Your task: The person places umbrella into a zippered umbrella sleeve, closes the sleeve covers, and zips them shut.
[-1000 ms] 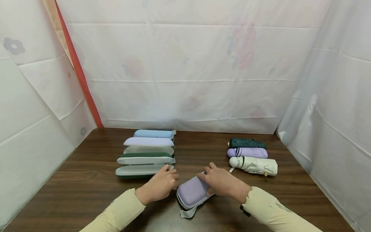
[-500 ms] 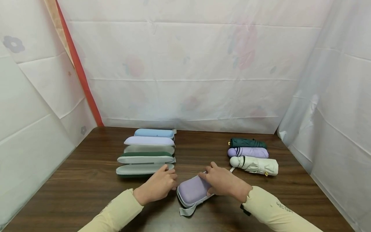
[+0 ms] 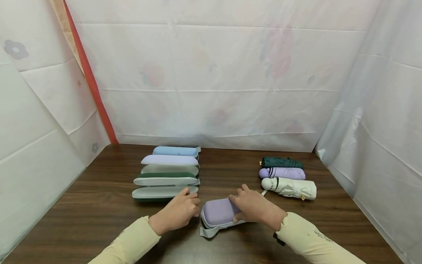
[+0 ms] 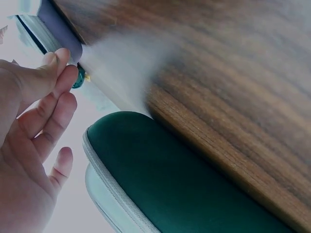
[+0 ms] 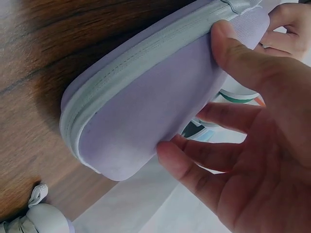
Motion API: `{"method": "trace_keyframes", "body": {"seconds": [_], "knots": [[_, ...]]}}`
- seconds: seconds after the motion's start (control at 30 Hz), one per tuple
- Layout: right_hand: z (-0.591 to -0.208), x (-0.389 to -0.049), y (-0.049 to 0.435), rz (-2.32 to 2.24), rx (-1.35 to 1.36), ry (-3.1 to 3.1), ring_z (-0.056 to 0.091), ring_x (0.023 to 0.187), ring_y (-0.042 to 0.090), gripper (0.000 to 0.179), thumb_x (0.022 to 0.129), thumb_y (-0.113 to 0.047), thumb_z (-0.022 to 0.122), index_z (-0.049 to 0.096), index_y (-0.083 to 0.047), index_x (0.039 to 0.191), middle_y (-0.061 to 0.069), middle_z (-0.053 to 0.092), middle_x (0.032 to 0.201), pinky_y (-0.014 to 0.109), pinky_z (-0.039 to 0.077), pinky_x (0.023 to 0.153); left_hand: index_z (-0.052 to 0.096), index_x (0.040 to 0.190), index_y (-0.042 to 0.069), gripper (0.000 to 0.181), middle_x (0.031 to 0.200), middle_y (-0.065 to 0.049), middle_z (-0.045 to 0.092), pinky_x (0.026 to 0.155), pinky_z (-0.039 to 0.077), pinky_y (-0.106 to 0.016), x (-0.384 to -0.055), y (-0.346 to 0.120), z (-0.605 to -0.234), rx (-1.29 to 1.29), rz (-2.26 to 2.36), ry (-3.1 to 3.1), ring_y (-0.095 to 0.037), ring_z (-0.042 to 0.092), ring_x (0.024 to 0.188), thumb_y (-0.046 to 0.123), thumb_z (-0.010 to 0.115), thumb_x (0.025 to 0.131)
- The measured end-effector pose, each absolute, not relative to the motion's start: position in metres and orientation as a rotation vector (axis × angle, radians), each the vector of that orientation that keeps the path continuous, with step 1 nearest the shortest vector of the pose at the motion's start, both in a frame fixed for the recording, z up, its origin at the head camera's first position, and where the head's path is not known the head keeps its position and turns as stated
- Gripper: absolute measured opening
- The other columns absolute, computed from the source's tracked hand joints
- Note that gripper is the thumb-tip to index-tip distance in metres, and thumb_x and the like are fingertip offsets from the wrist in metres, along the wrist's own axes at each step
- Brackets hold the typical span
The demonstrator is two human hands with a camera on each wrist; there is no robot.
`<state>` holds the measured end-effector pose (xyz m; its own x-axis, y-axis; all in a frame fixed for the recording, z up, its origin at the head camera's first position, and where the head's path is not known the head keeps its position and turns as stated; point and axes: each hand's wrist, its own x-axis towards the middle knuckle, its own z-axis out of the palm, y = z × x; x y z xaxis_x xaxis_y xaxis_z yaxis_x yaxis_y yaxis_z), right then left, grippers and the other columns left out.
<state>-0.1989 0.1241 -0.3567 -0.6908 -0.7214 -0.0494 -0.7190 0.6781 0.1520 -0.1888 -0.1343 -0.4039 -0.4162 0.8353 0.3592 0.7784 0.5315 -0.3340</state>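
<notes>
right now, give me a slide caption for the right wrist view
Right hand holds a purple zippered case on a brown table.

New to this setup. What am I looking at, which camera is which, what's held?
No robot, just a person working bare-handed. The wide picture is from a head-worn camera looking forward and down; the close-ups are from a camera on each wrist. On the wooden table lie, at left, a light blue case, a pale lavender case and an open dark green case; at right, three folded umbrellas. The right hand holds a purple case; the left hand is at its end, whether pinching the zip is unclear.
</notes>
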Motion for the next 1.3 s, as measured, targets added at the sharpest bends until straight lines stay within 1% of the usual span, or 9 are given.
{"method": "trace_keyframes", "body": {"seconds": [0.07,0.3,0.6,0.77,0.9,1.13,1.3], "knots": [[-0.3572,-0.1984,0.1239,-0.257,1.217,-2.866,0.05,0.086,0.024,0.062,0.072,-0.048,0.079,0.065,-0.007,0.118,0.012,0.062,0.101,0.035,0.049,0.062,0.066,0.058,0.022,0.019,0.064,0.007,0.049,0.064,0.027,-0.032,-0.1888,-0.1346,-0.4047,-1.31,0.154,-2.287,-0.013,0.046,0.067,0.019,0.078,0.072],[-0.3601,-0.1976,0.1248,-0.255,1.206,-2.841,0.05,0.082,0.023,0.061,0.073,-0.05,0.077,0.065,-0.005,0.113,0.011,0.061,0.091,0.036,0.048,0.061,0.064,0.058,0.021,0.021,0.064,0.007,0.049,0.065,0.026,-0.031,-0.1889,-0.1349,-0.4064,-1.308,0.148,-2.286,-0.013,0.045,0.067,0.018,0.078,0.072],[-0.3594,-0.1956,0.123,-0.249,1.185,-2.86,0.049,0.082,0.023,0.06,0.076,-0.051,0.074,0.065,-0.004,0.113,0.011,0.061,0.091,0.037,0.048,0.063,0.066,0.058,0.021,0.019,0.064,0.008,0.05,0.065,0.025,-0.031,-0.1868,-0.134,-0.4057,-1.299,0.128,-2.295,-0.012,0.044,0.066,0.017,0.079,0.072],[-0.36,-0.1945,0.1232,-0.246,1.179,-2.848,0.048,0.078,0.022,0.057,0.078,-0.052,0.072,0.065,-0.003,0.106,0.009,0.058,0.084,0.036,0.047,0.062,0.066,0.057,0.021,0.021,0.063,0.008,0.048,0.065,0.024,-0.03,-0.1838,-0.1328,-0.4044,-1.306,0.1,-2.267,-0.012,0.043,0.063,0.015,0.078,0.073],[-0.3615,-0.1949,0.1238,-0.241,1.183,-2.819,0.047,0.075,0.022,0.056,0.077,-0.053,0.071,0.064,-0.004,0.101,0.008,0.056,0.08,0.035,0.046,0.059,0.063,0.055,0.022,0.024,0.063,0.008,0.048,0.064,0.025,-0.03,-0.183,-0.1318,-0.4042,-1.305,0.09,-2.251,-0.012,0.043,0.063,0.01,0.076,0.072],[-0.3639,-0.1959,0.1238,-0.246,1.178,-2.824,0.049,0.078,0.024,0.058,0.078,-0.054,0.07,0.064,-0.002,0.104,0.011,0.058,0.084,0.038,0.048,0.065,0.062,0.055,0.022,0.024,0.063,0.009,0.048,0.064,0.024,-0.03,-0.1818,-0.1302,-0.4062,-1.32,0.069,-2.256,-0.011,0.042,0.063,0.01,0.076,0.07],[-0.3649,-0.1962,0.1238,-0.253,1.179,-2.817,0.05,0.079,0.025,0.06,0.079,-0.054,0.07,0.064,-0.001,0.107,0.012,0.059,0.086,0.039,0.049,0.065,0.061,0.054,0.022,0.025,0.063,0.009,0.048,0.063,0.023,-0.03,-0.179,-0.1273,-0.4053,-1.32,0.056,-2.245,-0.011,0.042,0.063,0.009,0.076,0.07]]}}
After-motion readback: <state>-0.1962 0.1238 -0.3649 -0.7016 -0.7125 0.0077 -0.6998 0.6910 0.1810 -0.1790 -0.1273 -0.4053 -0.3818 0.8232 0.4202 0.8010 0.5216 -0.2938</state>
